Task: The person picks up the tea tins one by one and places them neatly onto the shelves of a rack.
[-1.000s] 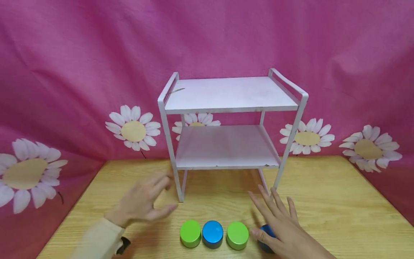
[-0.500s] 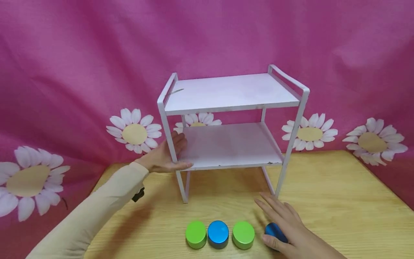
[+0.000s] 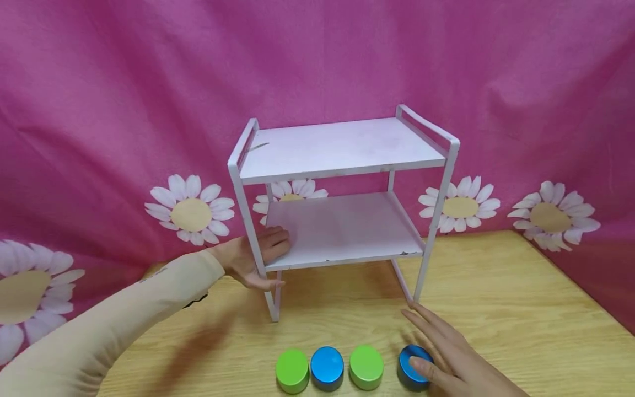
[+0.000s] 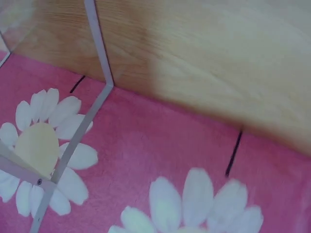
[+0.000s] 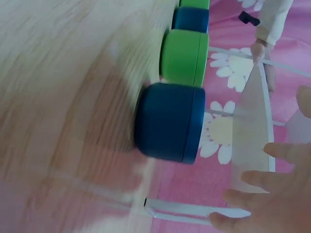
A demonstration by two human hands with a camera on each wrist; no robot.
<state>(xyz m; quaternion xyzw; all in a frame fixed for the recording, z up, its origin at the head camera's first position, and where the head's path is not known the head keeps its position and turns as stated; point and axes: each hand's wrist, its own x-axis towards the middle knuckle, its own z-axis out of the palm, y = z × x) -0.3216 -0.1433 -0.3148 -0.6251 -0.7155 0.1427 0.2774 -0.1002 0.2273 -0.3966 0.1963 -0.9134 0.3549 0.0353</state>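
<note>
My left hand [image 3: 241, 259] grips the left side of a white two-tier shelf rack [image 3: 342, 146], by the front post. Its fingers lie on the lower shelf and the thumb passes in front, below that shelf's edge. Over a dark blue round canister [image 3: 409, 380], my right hand [image 3: 458, 358] hovers with fingers extended; in the right wrist view a gap shows between that canister [image 5: 165, 121] and the fingers. Left of it, in a row on the table, stand a green canister [image 3: 366, 368], a blue canister [image 3: 327, 368] and another green canister [image 3: 292, 371]. The left wrist view does not show the left hand.
The rack stands on a wooden table [image 3: 501, 298] near its back edge. Behind and at both sides hangs a pink cloth [image 3: 327, 60] printed with large white daisies. Both rack shelves are bare apart from my fingers.
My left hand has moved up and inward from beside the rack onto its left post and lower shelf. My right hand stays near the rightmost blue canister, shifting slightly right. The view has shifted slightly.
</note>
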